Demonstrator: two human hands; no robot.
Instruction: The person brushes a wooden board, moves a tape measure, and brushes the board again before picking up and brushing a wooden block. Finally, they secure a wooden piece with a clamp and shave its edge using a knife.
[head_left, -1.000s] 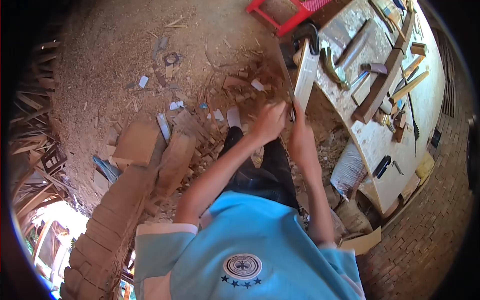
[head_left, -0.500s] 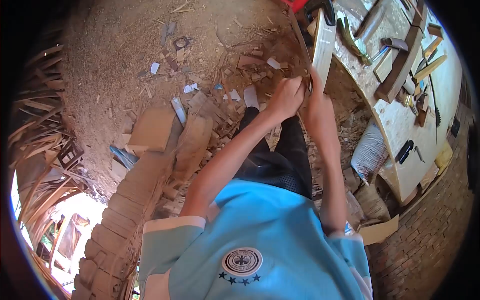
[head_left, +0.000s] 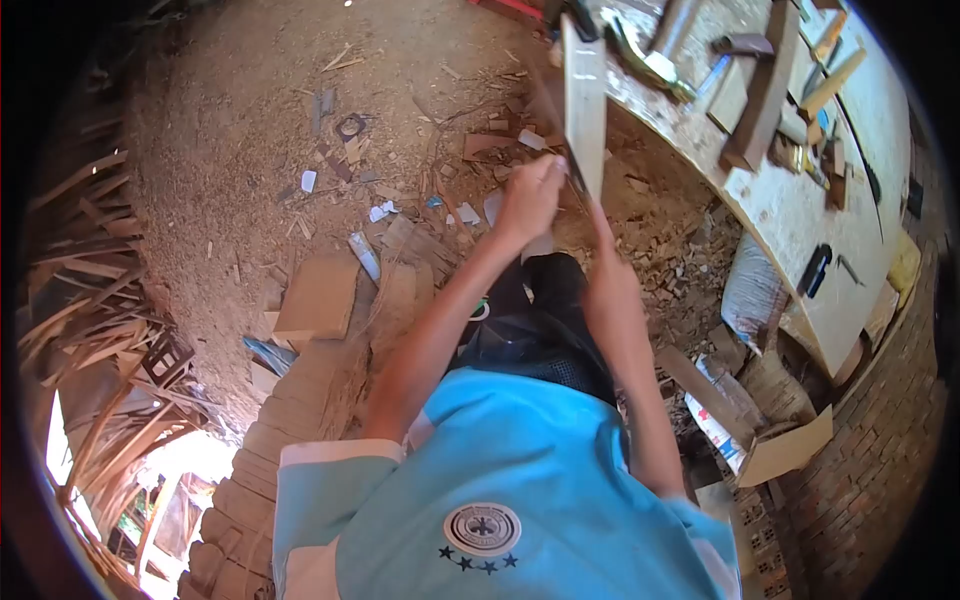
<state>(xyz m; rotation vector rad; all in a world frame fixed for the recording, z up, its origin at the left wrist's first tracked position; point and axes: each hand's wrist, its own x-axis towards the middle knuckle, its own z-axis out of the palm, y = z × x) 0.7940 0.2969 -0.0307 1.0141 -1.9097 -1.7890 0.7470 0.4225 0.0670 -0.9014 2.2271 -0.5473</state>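
A pale wooden board (head_left: 586, 105) juts out from the workbench edge, with a black clamp (head_left: 578, 20) at its far end. Along the board's left side runs a long thin dark blade (head_left: 573, 172), blurred at its far part; its exact kind is hard to make out. My left hand (head_left: 530, 203) is closed at the near part of this blade, fingers curled. Just right of it and nearer my body, my right hand (head_left: 612, 285) is closed at the blade's near end, index finger pointing along it. Any handle is hidden in the fingers.
On the workbench (head_left: 680, 125) at right lie a hammer (head_left: 745, 44), a dark wooden beam (head_left: 765, 90), wood strips and a black knife handle (head_left: 816, 270). Wood scraps cover the ground. A cardboard box (head_left: 318, 295) is at left, a white sack (head_left: 752, 292) beneath the bench.
The view has shifted, so the bench and board appear further left. Both hands, still closed at the blade, have moved lower along the board toward my body.
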